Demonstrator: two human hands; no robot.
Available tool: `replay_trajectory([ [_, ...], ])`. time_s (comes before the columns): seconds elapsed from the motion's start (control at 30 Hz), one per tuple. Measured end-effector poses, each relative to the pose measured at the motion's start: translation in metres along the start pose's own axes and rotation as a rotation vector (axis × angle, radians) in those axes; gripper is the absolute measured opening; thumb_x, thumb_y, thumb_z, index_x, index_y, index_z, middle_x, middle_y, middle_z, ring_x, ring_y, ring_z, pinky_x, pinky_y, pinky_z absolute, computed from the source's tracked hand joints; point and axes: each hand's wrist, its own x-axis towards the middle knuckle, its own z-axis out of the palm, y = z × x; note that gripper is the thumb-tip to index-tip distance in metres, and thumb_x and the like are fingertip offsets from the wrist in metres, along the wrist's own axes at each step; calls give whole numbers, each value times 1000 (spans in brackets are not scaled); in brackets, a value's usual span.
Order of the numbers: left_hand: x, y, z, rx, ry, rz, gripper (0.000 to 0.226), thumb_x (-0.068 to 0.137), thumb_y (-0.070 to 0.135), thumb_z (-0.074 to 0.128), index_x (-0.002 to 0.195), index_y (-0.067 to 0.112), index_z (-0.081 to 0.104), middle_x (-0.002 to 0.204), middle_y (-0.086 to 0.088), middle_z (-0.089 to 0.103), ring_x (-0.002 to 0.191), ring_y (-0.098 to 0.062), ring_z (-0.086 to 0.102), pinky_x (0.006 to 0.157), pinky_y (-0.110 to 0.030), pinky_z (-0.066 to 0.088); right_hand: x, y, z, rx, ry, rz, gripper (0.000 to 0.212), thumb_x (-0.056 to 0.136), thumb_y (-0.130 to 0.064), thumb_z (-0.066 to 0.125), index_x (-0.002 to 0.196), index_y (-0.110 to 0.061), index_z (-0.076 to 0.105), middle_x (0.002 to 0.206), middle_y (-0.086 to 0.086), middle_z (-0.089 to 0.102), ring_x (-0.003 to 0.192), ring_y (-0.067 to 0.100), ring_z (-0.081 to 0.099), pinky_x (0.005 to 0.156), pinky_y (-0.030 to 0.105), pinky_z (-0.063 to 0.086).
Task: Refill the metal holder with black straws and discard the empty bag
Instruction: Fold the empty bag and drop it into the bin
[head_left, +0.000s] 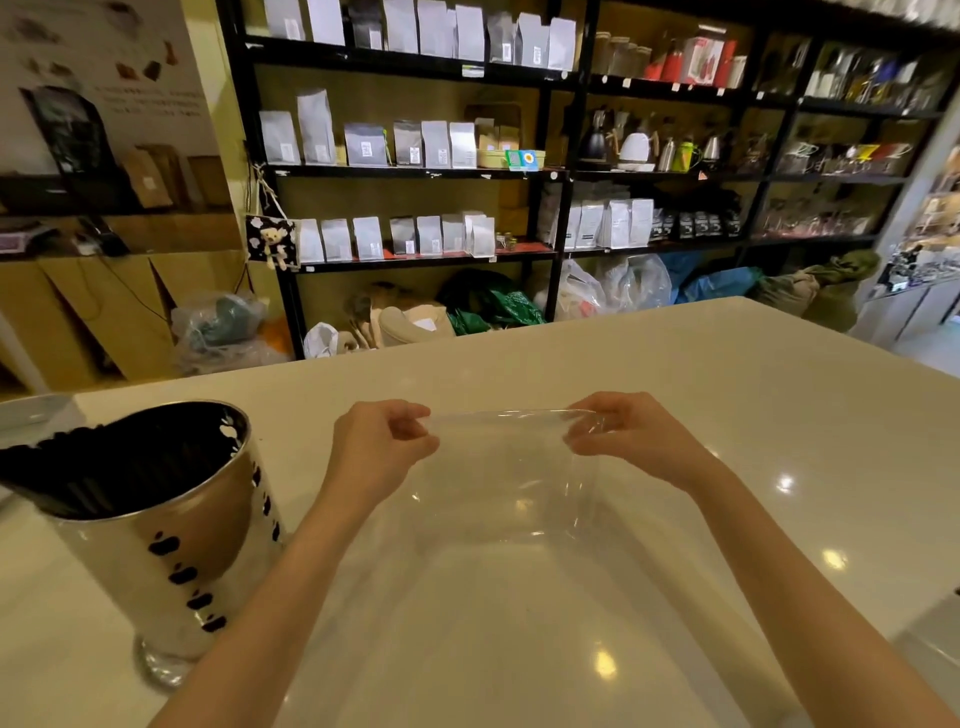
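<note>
Refill looks done, bag step now: left hand (387, 447) and right hand (621, 441) pinch the empty bag (506, 478) stretched between them, holder (171, 519) with straws (78, 467) left of the grip; next, crumple and bin it.

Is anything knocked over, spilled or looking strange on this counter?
Nothing spilled. The metal holder stands upright on the counter, black straws leaning inside it. The left hand and right hand pinch the clear bag stretched between them; it looks empty.
</note>
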Motion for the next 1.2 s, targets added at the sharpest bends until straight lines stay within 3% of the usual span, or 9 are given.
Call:
replay_trajectory([
  [0.17,-19,9,-3,199,54,131,7,74,22,72,80,18,73,85,-5,58,70,-11,48,62,-21,37,-2,-8,-8,-149,147,-65,18,72,-12,77,72,-28,68,99,0,59,93,16,57,85,30,43],
  [0.37,-48,22,-23,43,-169,62,6,71,22,74,71,20,68,101,1,63,98,-15,53,79,-27,36,-22,-41,-20,88,26,-101,12,72,-10,69,82,-4,66,83,0,69,79,11,66,77,18,51],
  [0.53,-78,21,-47,-132,-398,-65,26,68,17,77,84,11,58,77,-9,73,69,-15,63,64,-20,51,-53,-76,-8,39,-71,-105,13,86,-1,55,84,-9,65,71,6,70,68,20,69,65,32,58],
  [0.67,-123,17,-71,-269,-535,-124,41,66,18,76,101,17,56,85,-10,76,78,-19,70,73,-26,54,-87,-106,12,58,-167,-35,15,90,-3,49,84,-8,63,73,10,70,59,19,65,50,28,53],
  [0.8,-184,1,-103,-338,-680,-70,7,79,13,66,82,7,68,68,-4,70,64,-14,63,60,-19,52,-133,-122,45,112,-281,69,15,91,-10,50,90,-4,63,80,12,71,53,13,62,44,21,49],
  [0.93,-257,-36,-131,-545,-719,-211,9,77,9,67,68,8,66,55,1,64,46,-8,57,45,-16,44,-183,-108,95,381,-375,183,25,87,-27,54,92,-8,69,77,3,73,64,12,66,68,26,50],
  [1.07,-326,-87,-152,-560,-712,-349,12,67,19,75,71,10,69,62,-1,67,55,-12,61,57,-23,51,-236,-100,158,649,-225,297,41,67,-50,70,97,-23,64,118,3,63,90,13,59,69,20,50],
  [1.13,-349,-113,-161,-514,-734,-413,12,68,21,74,74,12,69,67,1,70,63,-12,65,66,-27,53,-255,-90,188,845,-368,405,82,44,-57,84,110,-12,65,110,7,67,94,22,60,74,28,53],
  [1.2,-371,-140,-168,-491,-722,-496,12,70,21,74,76,13,68,69,1,71,68,-13,68,64,-26,54,-271,-82,222,1115,-597,531,76,58,-46,82,115,-1,63,106,14,70,94,29,66,81,35,56],
])
